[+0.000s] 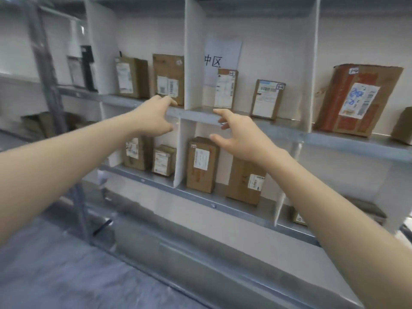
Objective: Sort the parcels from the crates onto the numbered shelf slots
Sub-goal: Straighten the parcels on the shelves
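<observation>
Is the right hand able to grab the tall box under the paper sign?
Probably yes. The open right hand has its fingers right by the tall box, with nothing in between.

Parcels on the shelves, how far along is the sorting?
Done: parcels already stand in slots on the upper shelf and lower shelf. In hand: nothing; the left hand and right hand are open, reaching at the upper shelf's edge. Left: crates are out of view, so the remainder can't be told.

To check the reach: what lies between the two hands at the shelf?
Head view: the grey shelf edge and a white divider lie between the left hand and the right hand.
</observation>
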Demonstrator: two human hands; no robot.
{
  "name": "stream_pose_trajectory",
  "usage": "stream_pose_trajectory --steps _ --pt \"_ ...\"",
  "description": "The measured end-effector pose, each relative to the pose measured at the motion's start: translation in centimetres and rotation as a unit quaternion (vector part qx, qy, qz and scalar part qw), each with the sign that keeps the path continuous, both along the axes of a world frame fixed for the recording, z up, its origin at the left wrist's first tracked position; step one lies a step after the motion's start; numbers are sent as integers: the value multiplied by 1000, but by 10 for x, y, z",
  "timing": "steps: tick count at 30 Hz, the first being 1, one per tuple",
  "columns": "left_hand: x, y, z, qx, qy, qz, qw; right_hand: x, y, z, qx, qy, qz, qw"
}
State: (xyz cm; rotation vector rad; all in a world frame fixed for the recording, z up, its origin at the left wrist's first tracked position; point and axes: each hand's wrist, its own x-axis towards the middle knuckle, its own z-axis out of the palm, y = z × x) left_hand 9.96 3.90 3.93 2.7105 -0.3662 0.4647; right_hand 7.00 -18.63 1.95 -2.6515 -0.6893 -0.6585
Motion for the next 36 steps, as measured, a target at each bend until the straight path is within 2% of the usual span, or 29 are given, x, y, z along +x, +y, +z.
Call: stream_pose_trajectory --steps 6,19,23,28,36 --pt "20 120 -20 -8 28 86 996 50 113 -21 -2 28 69 997" --pt "123 324 -19 -51 -2 218 975 212 315 -37 -25 43 122 991" --pt "149 387 -33 -14 5 237 971 245 371 -39 -34 59 149 987" --pt "193 463 -51 -29 47 237 970 293 440 -57 -31 73 142 987" --pt "284 583 -44 -35 23 198 979 365 541 -70 -35 93 100 990"
